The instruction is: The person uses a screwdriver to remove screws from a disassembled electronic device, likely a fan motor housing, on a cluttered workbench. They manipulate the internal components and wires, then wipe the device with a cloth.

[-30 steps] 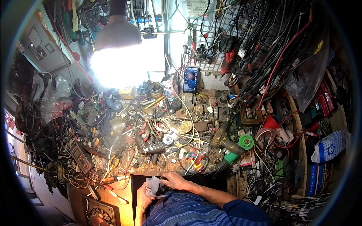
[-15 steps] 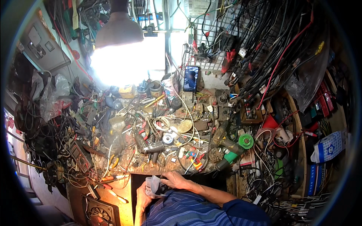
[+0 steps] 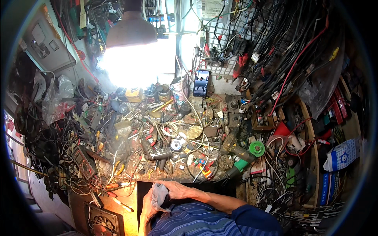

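Close to my body, just below the bench's front edge, a crumpled pale grey sheet (image 3: pixel 159 198) is bunched between my hands. Whether it is thin cloth or plastic I cannot tell. My left hand (image 3: pixel 147 205) closes on its left side, fingers mostly hidden behind it. From the right, my right hand (image 3: pixel 178 190) reaches in with bent fingers and grips its upper right part. Anything wrapped inside the sheet is out of sight.
Tools, wires and small parts crowd the workbench (image 3: pixel 138 175). A power drill (image 3: pixel 238 150), a green-handled tool (image 3: pixel 238 167) and a solder spool (image 3: pixel 175 145) lie on it. A bright lamp (image 3: pixel 132 29) hangs above; a phone (image 3: pixel 201 83) leans at the back. Cables hang at right.
The sheet has been turned and bunched tighter; a dark patch seen beside it before is now covered. My right hand has shifted slightly down and left. The phone's picture has changed.
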The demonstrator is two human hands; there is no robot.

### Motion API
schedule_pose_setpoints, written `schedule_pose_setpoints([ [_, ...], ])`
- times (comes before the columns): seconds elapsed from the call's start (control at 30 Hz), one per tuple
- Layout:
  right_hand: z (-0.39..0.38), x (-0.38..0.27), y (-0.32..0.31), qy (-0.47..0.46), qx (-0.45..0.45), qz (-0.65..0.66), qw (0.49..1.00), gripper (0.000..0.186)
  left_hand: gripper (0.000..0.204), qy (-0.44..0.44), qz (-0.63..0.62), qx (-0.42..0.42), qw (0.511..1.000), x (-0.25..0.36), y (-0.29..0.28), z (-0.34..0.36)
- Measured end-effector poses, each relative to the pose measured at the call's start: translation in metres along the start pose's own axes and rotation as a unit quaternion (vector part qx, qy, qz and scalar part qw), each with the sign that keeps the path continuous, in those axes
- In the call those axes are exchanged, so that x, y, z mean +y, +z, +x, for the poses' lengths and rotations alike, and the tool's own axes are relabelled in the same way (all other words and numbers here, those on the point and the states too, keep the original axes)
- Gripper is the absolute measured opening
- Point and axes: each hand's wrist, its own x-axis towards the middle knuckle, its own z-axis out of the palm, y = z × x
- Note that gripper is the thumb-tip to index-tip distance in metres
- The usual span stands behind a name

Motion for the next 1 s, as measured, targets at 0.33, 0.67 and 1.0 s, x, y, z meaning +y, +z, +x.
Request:
schedule_pose_setpoints([
  [0.33, -0.005, -0.002, -0.005, -0.023, 0.031, 0.057, 0.998, 0.028, 0.034, 0.024, 0.019, 0.027, 0.999, -0.03, 0.003, -0.005],
  [0.67, -0.004, 0.001, 0.0, 0.018, 0.058, 0.046, 0.997, 0.029, 0.028, -0.01, 0.045, 0.028, 0.999, -0.027, 0.003, -0.003],
  [1.0, 0.001, -0.018, -0.011, -0.029, 0.088, 0.026, 0.995, 0.035, 0.019, 0.023, 0.183, 0.06, 0.981, -0.015, -0.002, -0.001],
])
